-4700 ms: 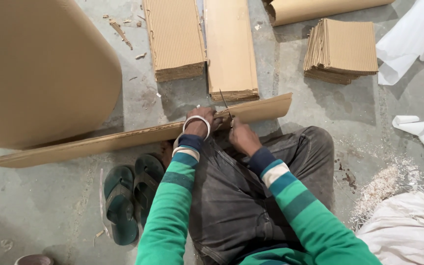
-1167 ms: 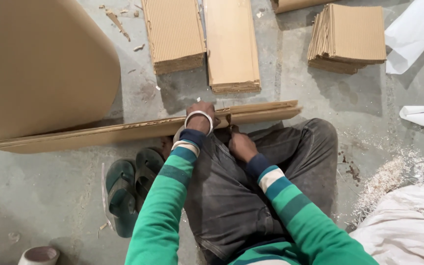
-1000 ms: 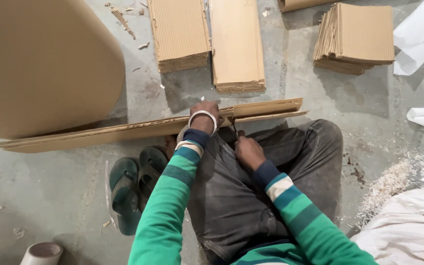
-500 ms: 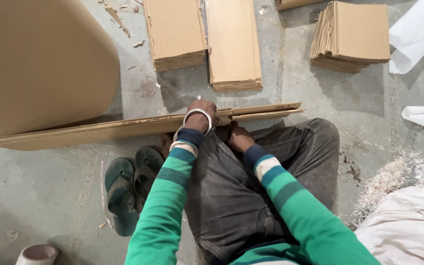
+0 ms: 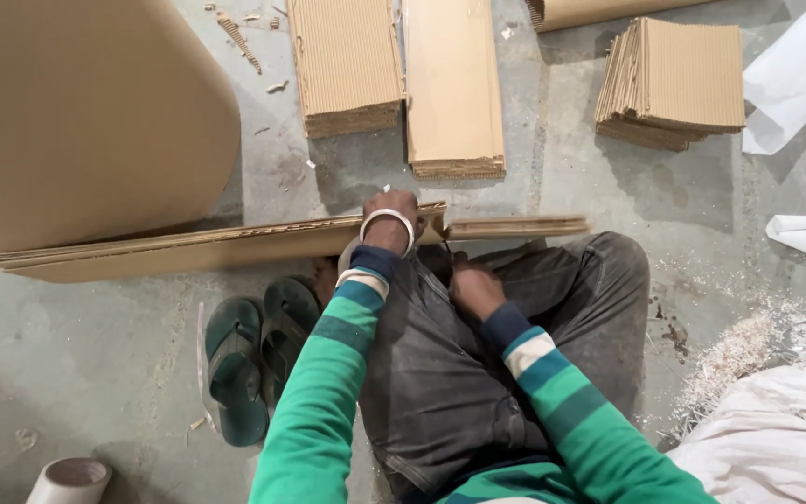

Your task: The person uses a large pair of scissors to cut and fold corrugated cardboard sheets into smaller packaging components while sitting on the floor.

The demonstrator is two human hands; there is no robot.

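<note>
The left hand (image 5: 392, 207) presses on the long, flat bundle of brown corrugated cardboard strips (image 5: 235, 248) lying across the knees; the right hand (image 5: 476, 289) is clenched just behind it. Finished stacks (image 5: 672, 84) sit beyond; this bundle seems unfinished.

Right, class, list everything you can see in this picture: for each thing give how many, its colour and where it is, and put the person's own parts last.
Long cardboard strip stack: one, brown, lying across the floor under the left hand.
Big cardboard roll: one, brown, upper left.
Flat cardboard piles: two, brown, top centre, side by side.
Square cardboard stack: one, brown, upper right.
Sandals: one pair, dark green, left of the legs.
Paper tube: one, pale, bottom left.
White sheets: several, right edge.
Shavings: one pale heap, lower right.
Floor: grey concrete.
Left hand: pressing on the strip stack, white bangle on the wrist.
Right hand: just below the stack, grip unclear.
</note>
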